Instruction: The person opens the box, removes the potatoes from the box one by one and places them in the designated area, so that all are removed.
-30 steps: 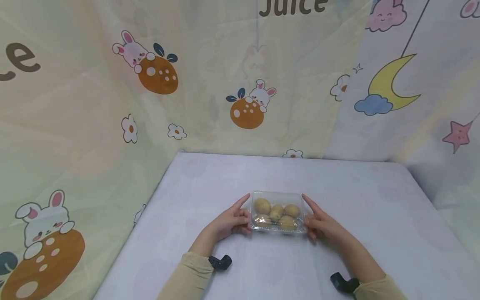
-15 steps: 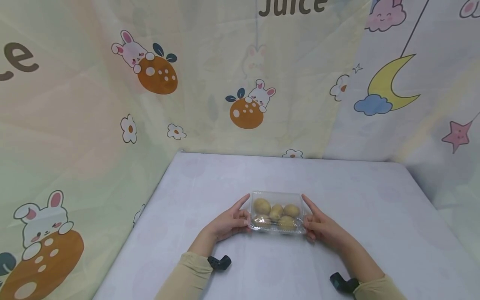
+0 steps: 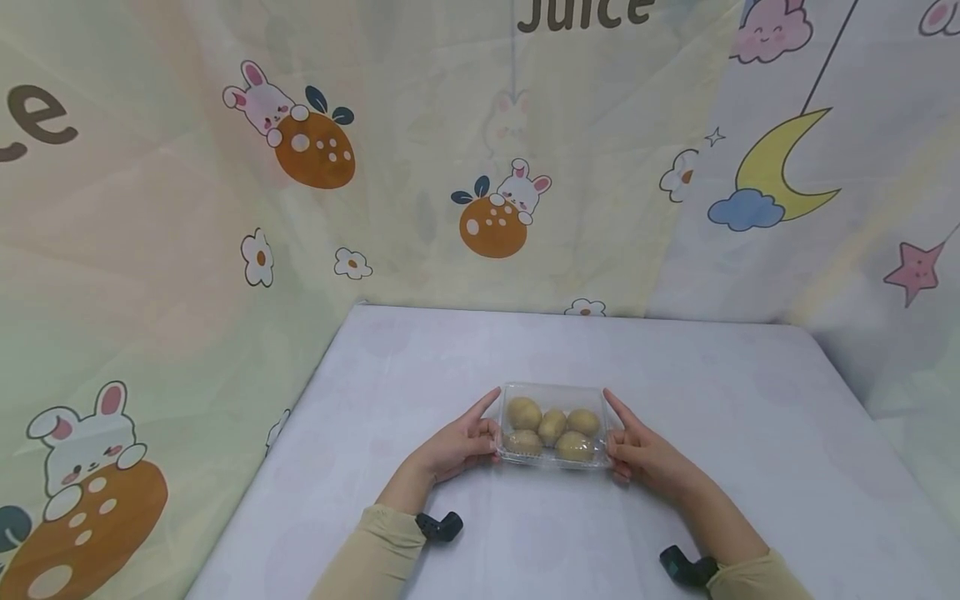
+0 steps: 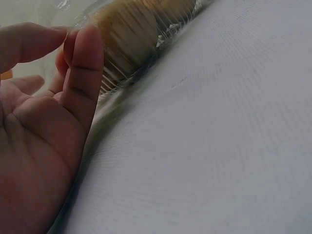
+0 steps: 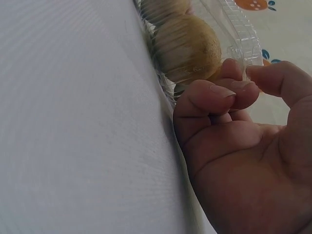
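A clear plastic clamshell container (image 3: 553, 458) lies on the table with its lid down, and several yellow-brown potatoes (image 3: 576, 446) show through it. At its left side my left hand (image 3: 453, 450) pinches the rim between thumb and fingers, the index finger stretched along the edge toward the back corner. On the opposite side my right hand (image 3: 651, 454) does the same, its index finger also straight. Close up in the left wrist view, thumb and fingertips meet beside a potato (image 4: 127, 41). In the right wrist view, the thumb presses the ridged rim (image 5: 251, 46) against curled fingers.
The table (image 3: 420, 358) has a white cloth. Behind it and to its sides hang printed curtains (image 3: 412, 150) with rabbits, oranges and a moon. Each wrist carries a small black camera, one at the left sleeve (image 3: 390, 542) and one at the right sleeve (image 3: 757, 579).
The lower fingers of both hands have drawn in against the container's sides. The bright glare over the front potatoes has faded. The container stays in about the same spot.
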Available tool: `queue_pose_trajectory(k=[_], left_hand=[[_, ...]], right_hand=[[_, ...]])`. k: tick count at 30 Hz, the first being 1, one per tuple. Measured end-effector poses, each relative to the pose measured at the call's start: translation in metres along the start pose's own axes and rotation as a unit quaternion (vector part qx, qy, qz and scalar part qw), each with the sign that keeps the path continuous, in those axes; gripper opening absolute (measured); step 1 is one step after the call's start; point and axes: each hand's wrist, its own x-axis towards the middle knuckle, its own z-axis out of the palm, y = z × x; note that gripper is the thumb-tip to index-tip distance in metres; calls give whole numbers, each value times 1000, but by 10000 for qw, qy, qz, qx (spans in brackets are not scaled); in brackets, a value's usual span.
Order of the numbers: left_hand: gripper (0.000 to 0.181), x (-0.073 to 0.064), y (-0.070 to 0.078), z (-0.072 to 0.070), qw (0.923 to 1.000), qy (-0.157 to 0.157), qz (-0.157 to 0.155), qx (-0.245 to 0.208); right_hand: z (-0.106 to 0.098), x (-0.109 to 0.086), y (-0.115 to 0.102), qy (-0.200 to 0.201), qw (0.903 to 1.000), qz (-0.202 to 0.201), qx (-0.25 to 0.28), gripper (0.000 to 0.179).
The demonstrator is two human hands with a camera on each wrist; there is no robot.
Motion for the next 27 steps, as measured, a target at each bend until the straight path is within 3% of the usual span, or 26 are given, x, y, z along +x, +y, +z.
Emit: queue_pose_trajectory(k=[11, 20, 27], left_hand=[[72, 2, 0, 2, 9994, 222, -118, -250], [77, 1, 1, 2, 9994, 304, -130, 83], [77, 0, 2, 4, 9995, 262, -126, 90]], right_hand=[[0, 0, -1, 60, 10000, 58, -38, 87], [-3, -1, 1, -99, 9997, -67, 191, 86], [-4, -2, 1, -312, 9976, -132, 604, 92]])
